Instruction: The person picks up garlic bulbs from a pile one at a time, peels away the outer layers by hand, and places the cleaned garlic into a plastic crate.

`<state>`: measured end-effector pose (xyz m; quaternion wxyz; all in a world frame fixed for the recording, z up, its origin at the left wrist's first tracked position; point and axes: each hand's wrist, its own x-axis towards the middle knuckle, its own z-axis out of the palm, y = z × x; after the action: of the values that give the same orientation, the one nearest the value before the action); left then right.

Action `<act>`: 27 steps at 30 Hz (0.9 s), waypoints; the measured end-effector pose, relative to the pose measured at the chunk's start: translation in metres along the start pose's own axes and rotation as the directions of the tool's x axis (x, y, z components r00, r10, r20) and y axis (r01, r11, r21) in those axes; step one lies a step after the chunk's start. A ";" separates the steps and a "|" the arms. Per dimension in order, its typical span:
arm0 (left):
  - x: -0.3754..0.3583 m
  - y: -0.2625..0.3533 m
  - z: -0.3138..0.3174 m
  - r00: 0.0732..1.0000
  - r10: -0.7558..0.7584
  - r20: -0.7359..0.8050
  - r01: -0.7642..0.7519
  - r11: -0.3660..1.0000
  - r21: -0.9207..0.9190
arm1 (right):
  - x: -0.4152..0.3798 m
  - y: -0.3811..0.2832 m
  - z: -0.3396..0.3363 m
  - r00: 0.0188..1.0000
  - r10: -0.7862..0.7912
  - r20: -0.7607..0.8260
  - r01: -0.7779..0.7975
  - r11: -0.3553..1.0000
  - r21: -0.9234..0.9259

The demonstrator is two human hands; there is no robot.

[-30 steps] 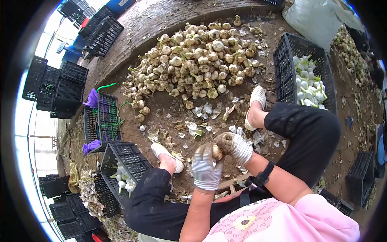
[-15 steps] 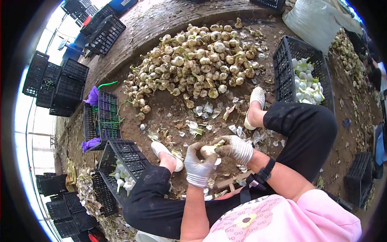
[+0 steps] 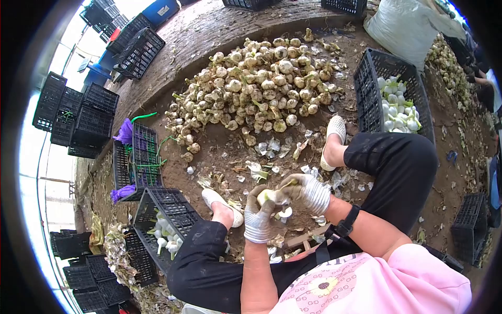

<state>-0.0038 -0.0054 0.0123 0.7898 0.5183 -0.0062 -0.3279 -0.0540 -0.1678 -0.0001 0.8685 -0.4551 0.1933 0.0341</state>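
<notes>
My left hand (image 3: 257, 219), in a soiled white work glove, is wrapped round a garlic bulb (image 3: 266, 197) whose pale, peeled side faces up. Just right of it, my right hand (image 3: 307, 191), gloved the same way, has its fingers pinched together beside the bulb. What is between those fingers is too small to make out. White scraps of garlic skin (image 3: 285, 212) show just below the hands. Beyond my feet lies a large heap of unpeeled garlic bulbs (image 3: 256, 86), dirty and with short stems.
A black crate (image 3: 368, 83) at the right and another crate (image 3: 175, 206) at my left knee hold white peeled bulbs. Stacked crates (image 3: 94, 118) stand far left. A white sack (image 3: 400, 31) sits at the back right. Loose skins litter the soil.
My right hand has drawn slightly away from the bulb, to the right and up. The bulb has turned in my left hand, showing a paler face. The view has shifted a little.
</notes>
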 end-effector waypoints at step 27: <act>0.011 0.007 0.025 0.720 0.542 0.433 -0.484 -0.054 0.873 | -0.014 -0.012 -0.011 0.997 0.045 0.058 -0.022 0.938 -0.347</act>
<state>-0.0004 -0.0302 0.0257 0.3430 0.8532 -0.3835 0.0853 -0.0670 -0.1819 0.0090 0.7802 -0.5959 0.1635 0.0972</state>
